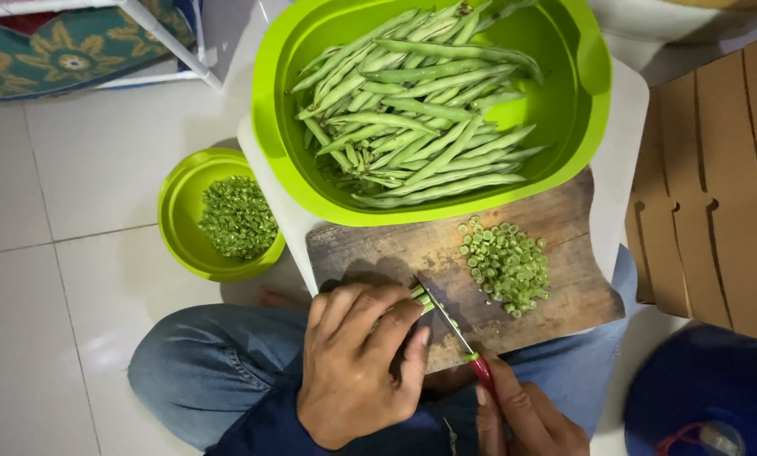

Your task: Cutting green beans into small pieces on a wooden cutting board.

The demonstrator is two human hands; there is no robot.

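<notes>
My left hand [357,359] presses a small bunch of green beans [421,297] flat on a wooden cutting board [378,249]; only the bean ends show past my fingers. My right hand [526,418] grips a knife [446,317] by its red handle, the blade resting against those bean ends. A pile of chopped bean pieces [505,263] lies on the board's right half. Behind the board, a large lime green tub [577,93] holds many whole green beans [412,110].
A small lime green bowl [180,211] of chopped bean pieces sits on the white tiled floor, left of the board. Brown cardboard [716,194] stands at the right, a blue round object [708,397] at the lower right. My jeans-clad legs [201,363] lie under the board.
</notes>
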